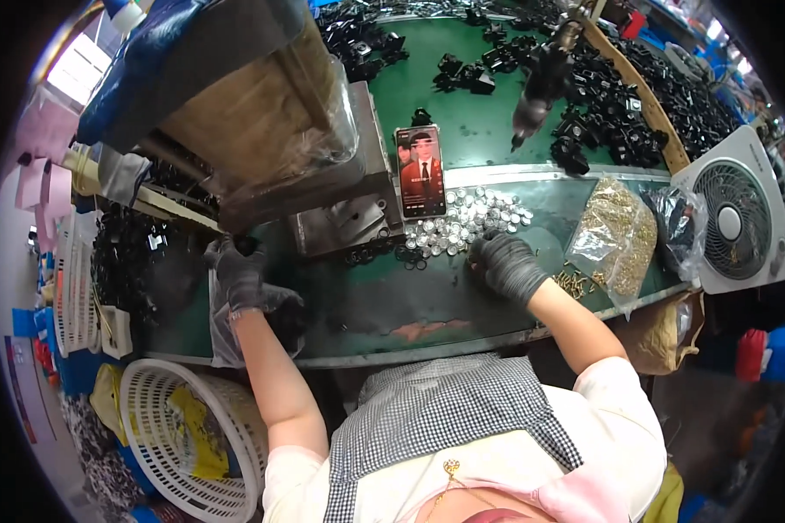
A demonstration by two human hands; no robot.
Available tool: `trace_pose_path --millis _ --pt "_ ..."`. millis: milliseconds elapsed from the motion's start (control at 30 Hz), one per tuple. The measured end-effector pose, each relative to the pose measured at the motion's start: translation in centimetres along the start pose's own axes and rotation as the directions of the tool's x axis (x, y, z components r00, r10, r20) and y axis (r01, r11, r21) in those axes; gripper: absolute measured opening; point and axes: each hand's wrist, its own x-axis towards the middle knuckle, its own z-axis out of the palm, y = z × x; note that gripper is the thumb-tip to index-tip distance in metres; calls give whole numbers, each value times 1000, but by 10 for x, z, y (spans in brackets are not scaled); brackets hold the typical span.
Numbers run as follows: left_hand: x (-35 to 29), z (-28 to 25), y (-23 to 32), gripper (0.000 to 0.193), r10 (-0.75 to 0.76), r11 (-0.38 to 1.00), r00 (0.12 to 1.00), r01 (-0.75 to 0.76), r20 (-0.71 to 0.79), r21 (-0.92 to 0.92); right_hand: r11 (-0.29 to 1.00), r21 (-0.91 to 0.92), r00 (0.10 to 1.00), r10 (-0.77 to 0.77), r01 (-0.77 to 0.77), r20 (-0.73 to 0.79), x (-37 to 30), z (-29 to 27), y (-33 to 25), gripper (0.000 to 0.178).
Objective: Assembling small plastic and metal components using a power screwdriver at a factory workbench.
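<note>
Bench (375,296) in head view, dk green. R hand (508,264), gloved, fingers curled at near R edge of silver discs (462,222); can't tell if any are gripped. L hand (240,270), also gloved, just L of dk metal fixture (344,222), fingers partly hidden, grip unclear. Phone (421,173) stands btwn fixture & discs, screen lit. Blk rings (410,255) nr discs' L side. Loose brass screws (572,282) R of R hand, w/ clear bag (615,228) of same beyond; fan (731,222) far R.
</note>
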Motion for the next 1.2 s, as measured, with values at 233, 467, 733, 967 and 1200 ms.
trace_pose_path --millis 233,467,733,967,1200 --pt "-126 -78 141 53 440 882 884 -394 154 -260 971 -146 980 -194 187 -36 0 7 -23 22" --pt "-163 -81 177 46 406 824 772 -78 488 -562 921 -81 920 -386 381 -65 18 18 -54 18" --pt "-170 -69 179 40 553 794 663 -235 505 -561 928 -65 930 -361 366 70 27 -7 -71 18" --pt "-178 -49 179 35 417 825 820 -160 393 -542 834 274 877 -468 479 -110 25 4 -71 19" --pt "-176 -47 170 32 458 783 824 -195 334 -591 800 263 837 -475 539 -270 28 9 -74 17"
